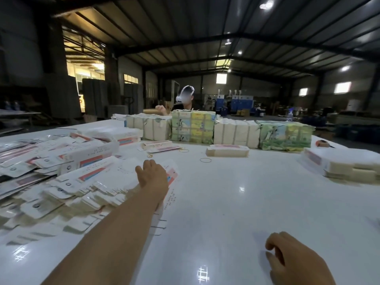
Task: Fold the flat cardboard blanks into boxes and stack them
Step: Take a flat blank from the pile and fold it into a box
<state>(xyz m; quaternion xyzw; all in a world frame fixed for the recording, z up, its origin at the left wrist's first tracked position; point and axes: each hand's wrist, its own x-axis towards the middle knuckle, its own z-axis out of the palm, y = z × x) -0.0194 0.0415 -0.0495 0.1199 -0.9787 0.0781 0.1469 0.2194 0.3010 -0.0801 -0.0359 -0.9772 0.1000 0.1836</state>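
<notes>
A spread-out heap of flat white cardboard blanks [67,194] with red and blue print covers the left side of the white table [236,202]. My left hand [153,174] reaches forward onto the right edge of that heap and lies over the top blank [171,171]; its fingertips are hidden, so the grip is unclear. My right hand [287,258] hovers low over the bare table near the front, fingers loosely curled, holding nothing. Folded white boxes [90,155] lie stacked behind the heap at the left.
Bundled packs of blanks [220,131] form a wall along the table's far side, with a person behind them. A small stack of blanks [227,150] and loose rubber bands [205,160] lie mid-table. Another stack of blanks [345,165] sits at the right edge.
</notes>
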